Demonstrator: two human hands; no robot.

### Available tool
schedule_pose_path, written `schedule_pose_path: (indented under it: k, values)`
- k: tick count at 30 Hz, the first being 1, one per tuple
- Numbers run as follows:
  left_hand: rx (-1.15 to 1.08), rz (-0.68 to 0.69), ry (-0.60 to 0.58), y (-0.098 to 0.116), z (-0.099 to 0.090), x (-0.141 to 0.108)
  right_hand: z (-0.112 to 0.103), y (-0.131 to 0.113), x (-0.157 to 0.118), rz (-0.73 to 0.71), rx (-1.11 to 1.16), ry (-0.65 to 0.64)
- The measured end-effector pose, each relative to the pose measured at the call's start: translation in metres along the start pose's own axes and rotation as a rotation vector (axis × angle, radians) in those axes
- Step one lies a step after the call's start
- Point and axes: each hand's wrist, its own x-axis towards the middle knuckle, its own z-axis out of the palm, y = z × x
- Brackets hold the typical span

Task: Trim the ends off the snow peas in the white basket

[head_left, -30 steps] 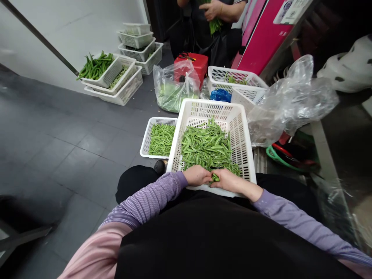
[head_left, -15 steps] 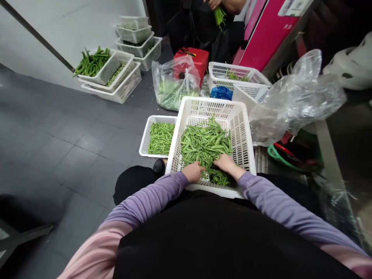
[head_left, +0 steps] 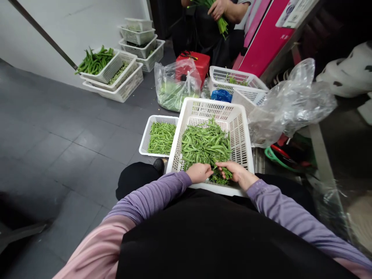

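Note:
A large white slotted basket point(head_left: 248, 145) rests at my lap, with a heap of green pea pods point(head_left: 205, 141) inside. Over the near end of the heap, my right hand point(head_left: 240, 174) is closed around several pea pods, their ends showing below its fingers. Close beside it, my left hand point(head_left: 199, 173) is pinched, its fingertips almost meeting the right hand's; what they hold is too small to make out. Beneath both hands lies a darker green pile of trimmings point(head_left: 216, 179). To the left, a smaller white basket point(head_left: 142, 145) holds more pea pods.
Stacked white baskets point(head_left: 128, 91) with green peppers stand by the wall. Beyond my basket are a clear plastic bag point(head_left: 167, 91) of greens, a red container point(head_left: 200, 64) and more baskets point(head_left: 213, 79). A co-worker's hand point(head_left: 217, 8) holds green stalks. Crumpled plastic point(head_left: 299, 99) lies right.
My right hand has risen from the heap with pea pods in it and shifted slightly right. My left hand has moved right, from pointing to pinching beside it. The view has shifted slightly.

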Motion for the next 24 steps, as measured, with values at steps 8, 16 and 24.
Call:
schedule_pose_path:
  k: [8,16,24]
  values:
    - [0.09,0.086,0.167,0.01,-0.005,-0.008,0.028,0.007,-0.029,-0.074,0.325,-0.092]
    - [0.074,0.188,0.226,0.009,-0.007,-0.019,0.025,0.016,-0.048,-0.12,0.222,-0.377]
    - [0.055,-0.281,0.295,-0.03,-0.036,-0.006,0.015,0.015,-0.059,-0.14,0.111,-0.446]
